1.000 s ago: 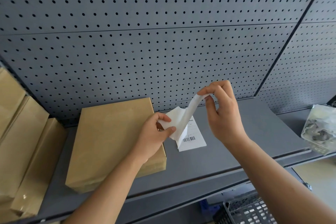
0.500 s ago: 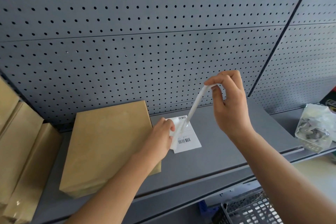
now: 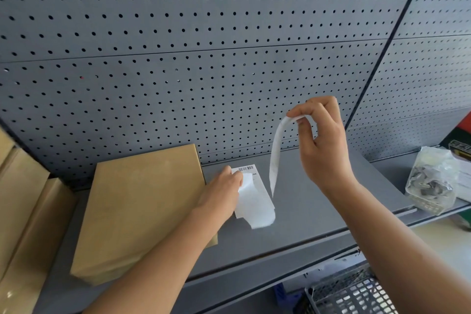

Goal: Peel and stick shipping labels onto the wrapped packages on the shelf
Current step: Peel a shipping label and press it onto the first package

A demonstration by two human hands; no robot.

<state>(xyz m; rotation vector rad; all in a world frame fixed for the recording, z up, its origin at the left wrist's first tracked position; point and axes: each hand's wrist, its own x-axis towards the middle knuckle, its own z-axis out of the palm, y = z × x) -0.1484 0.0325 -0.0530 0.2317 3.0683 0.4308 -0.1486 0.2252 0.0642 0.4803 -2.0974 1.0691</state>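
Gripping the white barcoded label (image 3: 254, 201) by its curled left edge with the bent fingers of the left hand (image 3: 221, 191), low on the grey metal shelf (image 3: 318, 201), just beside the flat brown-paper package (image 3: 142, 209). Pinching a long, curved white strip (image 3: 276, 153) between thumb and forefinger of the raised right hand (image 3: 323, 140), lower tip dangling near the label. Sitting farther right, holding crumpled greyish bits: a clear plastic bag (image 3: 430, 181).

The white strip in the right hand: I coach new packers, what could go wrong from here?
1. The white strip, pinched by the right hand, hangs curled with its end free; if adhesive, it may fold onto itself.
2. The left hand holds the other white piece over the barcode label on the shelf; it might stick there, not on the brown package.
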